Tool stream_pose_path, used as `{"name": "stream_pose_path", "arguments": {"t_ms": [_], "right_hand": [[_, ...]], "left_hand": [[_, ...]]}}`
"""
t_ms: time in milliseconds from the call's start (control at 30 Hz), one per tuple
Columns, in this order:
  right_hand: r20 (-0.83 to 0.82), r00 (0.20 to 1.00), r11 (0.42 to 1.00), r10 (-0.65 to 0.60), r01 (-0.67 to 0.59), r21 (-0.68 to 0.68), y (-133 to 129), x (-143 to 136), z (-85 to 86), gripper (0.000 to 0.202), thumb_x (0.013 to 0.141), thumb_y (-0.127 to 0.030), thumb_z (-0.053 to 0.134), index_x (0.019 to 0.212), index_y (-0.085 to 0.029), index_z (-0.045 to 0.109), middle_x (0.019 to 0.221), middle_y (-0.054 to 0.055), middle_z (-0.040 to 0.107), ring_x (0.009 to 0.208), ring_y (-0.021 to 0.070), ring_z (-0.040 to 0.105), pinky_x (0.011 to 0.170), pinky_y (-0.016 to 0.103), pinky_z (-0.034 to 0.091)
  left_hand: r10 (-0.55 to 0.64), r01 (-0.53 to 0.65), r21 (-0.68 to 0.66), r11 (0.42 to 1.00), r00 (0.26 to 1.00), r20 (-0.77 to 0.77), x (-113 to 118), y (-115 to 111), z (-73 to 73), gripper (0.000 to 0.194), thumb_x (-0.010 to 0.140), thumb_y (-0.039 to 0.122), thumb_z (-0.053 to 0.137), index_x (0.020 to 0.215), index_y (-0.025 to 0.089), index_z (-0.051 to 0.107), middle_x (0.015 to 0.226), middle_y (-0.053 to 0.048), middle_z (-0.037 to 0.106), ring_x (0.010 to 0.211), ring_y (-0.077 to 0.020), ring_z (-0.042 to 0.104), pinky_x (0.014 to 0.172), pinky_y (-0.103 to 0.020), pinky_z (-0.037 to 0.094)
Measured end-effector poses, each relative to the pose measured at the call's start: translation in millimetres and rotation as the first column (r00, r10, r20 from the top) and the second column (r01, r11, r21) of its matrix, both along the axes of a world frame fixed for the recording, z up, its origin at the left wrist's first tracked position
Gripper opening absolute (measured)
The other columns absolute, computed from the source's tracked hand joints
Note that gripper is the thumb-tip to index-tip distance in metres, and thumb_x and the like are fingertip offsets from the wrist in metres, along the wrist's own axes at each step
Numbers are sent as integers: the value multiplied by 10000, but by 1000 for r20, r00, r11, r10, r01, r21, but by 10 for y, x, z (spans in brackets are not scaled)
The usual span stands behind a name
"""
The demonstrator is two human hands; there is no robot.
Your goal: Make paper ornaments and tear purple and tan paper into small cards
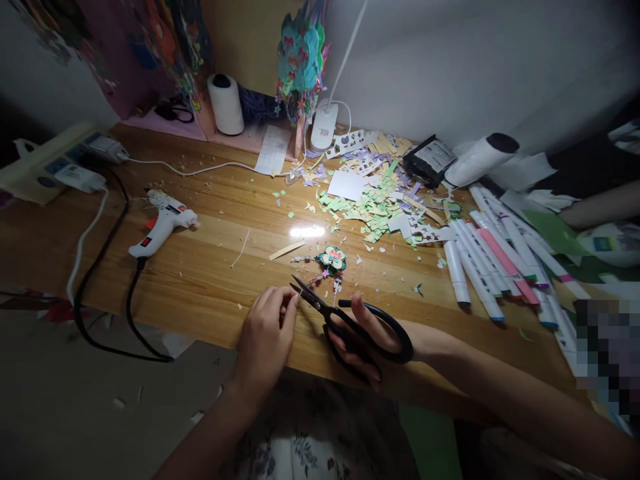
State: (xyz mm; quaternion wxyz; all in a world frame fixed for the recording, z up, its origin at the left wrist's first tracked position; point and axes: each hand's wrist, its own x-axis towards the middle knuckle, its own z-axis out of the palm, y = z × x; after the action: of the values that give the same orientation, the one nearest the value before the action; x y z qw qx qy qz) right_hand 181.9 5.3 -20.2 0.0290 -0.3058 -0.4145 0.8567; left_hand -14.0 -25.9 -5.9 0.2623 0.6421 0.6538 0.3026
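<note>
While the right hand point(384, 331) has its fingers wrapped around the handles of the scissors point(319, 305), the left hand point(267, 328) pinches its fingers together by the blades, near the flower point(332, 259) on the desk point(220, 257).

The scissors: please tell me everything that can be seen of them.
The scissors look dark, seemingly metal, with two narrow pointed blades, a small pivot and big looped handles. They are slightly open above the wooden table, tips toward the picture's upper left. The right hand holds them, thumb through the upper loop. The tips are close beside the left hand; whether they touch is unclear.
</note>
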Motion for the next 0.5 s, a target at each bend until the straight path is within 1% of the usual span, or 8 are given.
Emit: {"name": "stream_pose_path", "arguments": {"t_ms": [100, 167, 233, 300, 367, 433, 500], "right_hand": [[-9, 1000, 1000, -14, 15, 21, -10, 16, -46, 742, 692, -811, 104, 757, -162, 458, 483, -44, 454, 290, 63, 417, 264, 176, 415], [-20, 999, 999, -33, 34, 34, -22, 26, -48, 730, 721, -790, 96, 764, -161, 463, 479, -46, 448, 283, 58, 406, 251, 157, 389], [-38, 999, 999, -25, 26, 31, -25, 19, -16, 763, 699, -800, 73, 784, -156, 475, 511, -38, 462, 313, 60, 436, 293, 170, 435], [-46, 999, 1000, 0, 1, 25, -14, -6, 31, 816, 647, -827, 55, 805, -151, 485, 544, -28, 479, 355, 68, 478, 362, 201, 495], [-37, 999, 999, 32, -31, 19, 5, -40, 60, 852, 602, -852, 56, 820, -150, 488, 564, -23, 491, 377, 76, 495, 403, 236, 524], [-25, 998, 998, 51, -50, 29, 19, -65, 52, 847, 596, -861, 64, 811, -154, 480, 559, -24, 489, 376, 82, 492, 389, 244, 517], [-13, 999, 998, 32, -31, 51, 18, -70, 20, 813, 628, -848, 55, 783, -160, 461, 543, -31, 474, 356, 79, 470, 340, 220, 478]], "left_hand": [[1, -1, 2, 1000, 1000, 1, -3, 0, -9, 140, 892, 258, 431, 855, 193, 548, 790, -19, 571, 731, -147, 527, 689, -264, 396], [2, -2, 2, 1000, 1000, 3, -3, 0, -17, 139, 893, 260, 430, 854, 194, 546, 789, -18, 570, 730, -147, 528, 686, -262, 395], [-2, 2, 5, 1000, 1000, 7, -3, 2, -23, 141, 893, 258, 426, 854, 195, 546, 788, -19, 570, 733, -148, 531, 685, -260, 394], [-3, 2, 11, 1000, 1000, 9, -5, 3, -27, 139, 892, 252, 425, 857, 193, 547, 789, -20, 572, 737, -150, 533, 686, -259, 393], [1, -1, 17, 1000, 1000, 14, -9, 5, -29, 135, 889, 247, 429, 858, 192, 548, 790, -20, 574, 744, -150, 535, 688, -257, 393], [5, -5, 20, 1000, 1000, 18, -12, 8, -31, 133, 890, 249, 430, 857, 193, 546, 793, -20, 575, 748, -150, 538, 691, -256, 394], [1, -2, 25, 1000, 1000, 18, -14, 11, -34, 133, 892, 253, 429, 857, 194, 544, 797, -21, 575, 754, -150, 539, 698, -257, 395]]}}
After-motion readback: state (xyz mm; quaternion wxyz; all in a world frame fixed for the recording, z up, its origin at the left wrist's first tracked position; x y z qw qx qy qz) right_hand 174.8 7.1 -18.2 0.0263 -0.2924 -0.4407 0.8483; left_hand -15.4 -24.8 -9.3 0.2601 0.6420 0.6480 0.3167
